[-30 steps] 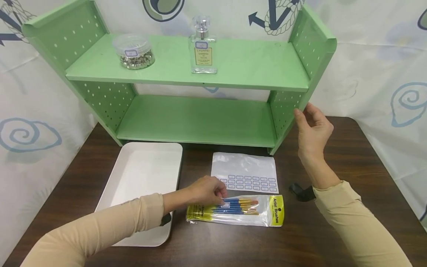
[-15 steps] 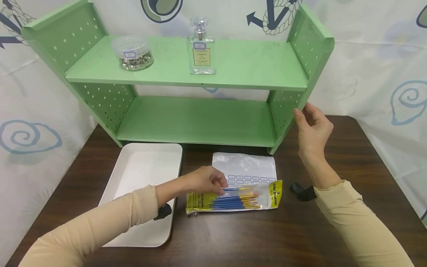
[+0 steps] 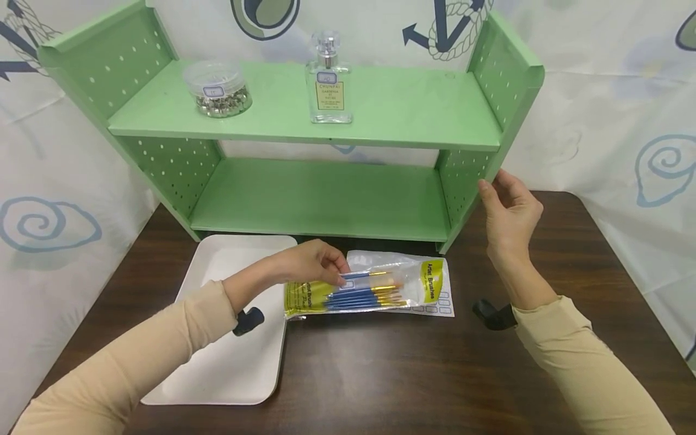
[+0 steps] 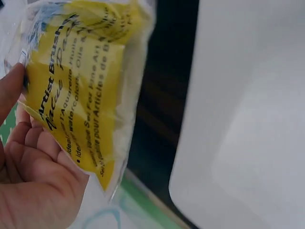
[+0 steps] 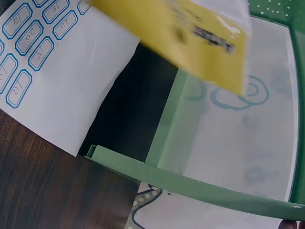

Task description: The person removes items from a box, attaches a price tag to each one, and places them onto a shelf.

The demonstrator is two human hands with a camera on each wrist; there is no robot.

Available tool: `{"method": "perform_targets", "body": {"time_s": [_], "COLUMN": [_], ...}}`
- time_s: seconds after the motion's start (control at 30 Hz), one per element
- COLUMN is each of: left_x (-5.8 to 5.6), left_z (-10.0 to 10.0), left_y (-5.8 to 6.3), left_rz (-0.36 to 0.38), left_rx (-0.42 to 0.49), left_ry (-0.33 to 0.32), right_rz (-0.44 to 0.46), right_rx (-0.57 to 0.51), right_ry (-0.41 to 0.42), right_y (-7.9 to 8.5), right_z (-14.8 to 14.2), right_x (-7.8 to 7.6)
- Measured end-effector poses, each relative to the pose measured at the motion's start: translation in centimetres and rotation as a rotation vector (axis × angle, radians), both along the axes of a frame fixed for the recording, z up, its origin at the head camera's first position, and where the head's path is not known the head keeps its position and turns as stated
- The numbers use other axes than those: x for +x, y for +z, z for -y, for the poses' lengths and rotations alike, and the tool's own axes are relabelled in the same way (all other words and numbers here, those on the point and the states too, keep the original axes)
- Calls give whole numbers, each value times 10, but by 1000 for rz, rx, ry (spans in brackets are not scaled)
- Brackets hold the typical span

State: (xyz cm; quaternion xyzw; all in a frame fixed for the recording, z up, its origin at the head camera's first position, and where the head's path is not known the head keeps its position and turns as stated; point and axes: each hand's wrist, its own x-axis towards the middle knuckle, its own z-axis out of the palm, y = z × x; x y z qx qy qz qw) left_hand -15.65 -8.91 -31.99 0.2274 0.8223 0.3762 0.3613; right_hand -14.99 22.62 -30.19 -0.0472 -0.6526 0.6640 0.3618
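My left hand (image 3: pixel 310 261) pinches a clear pack of artist brushes (image 3: pixel 361 296) by its upper edge. The brushes have blue handles, and a small sticker shows near my fingertips. In the left wrist view the pack's yellow label (image 4: pixel 78 90) hangs tilted, with the thumb at its edge. The pack is off the table, in front of the green shelf (image 3: pixel 321 196), and covers part of a white sticker sheet (image 3: pixel 435 311). My right hand (image 3: pixel 512 217) holds the front edge of the shelf's right side panel; the fingers behind it are partly hidden.
A white tray (image 3: pixel 239 362) lies at the left of the dark wooden table (image 3: pixel 391 374). On the upper shelf stand a lidded clear jar (image 3: pixel 220 90) of small metal pieces and a glass perfume bottle (image 3: pixel 329 90), both with stickers. A patterned cloth (image 3: pixel 603 109) hangs behind.
My left hand has lifted the brush pack from the table and carried it toward the shelf, lately also leftward. The right hand stays at the side panel.
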Motion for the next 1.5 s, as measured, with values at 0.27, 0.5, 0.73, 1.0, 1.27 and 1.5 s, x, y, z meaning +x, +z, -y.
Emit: {"method": "perform_targets", "body": {"time_s": [0.27,0.5,0.73,1.0,1.27,1.5], "left_x": [-35,-60,-77,-88,-96,-105], "left_z": [26,42,49,48,48,45], "left_y": [18,30,32,34,30,22], "left_rz": [-16,-89,-202,-232,-298,-378], "left_rx": [9,-43,-95,-124,-153,-162], "left_ry": [65,86,84,96,101,96], "right_rz": [0,27,24,31,30,2], "right_rx": [-2,7,10,22,21,18], "right_ry": [-4,-19,-12,-19,-16,-8], "right_y": [0,-2,-3,-4,-4,-2], "right_z": [0,1,1,2,2,1], "right_x": [0,0,2,2,1,1]}}
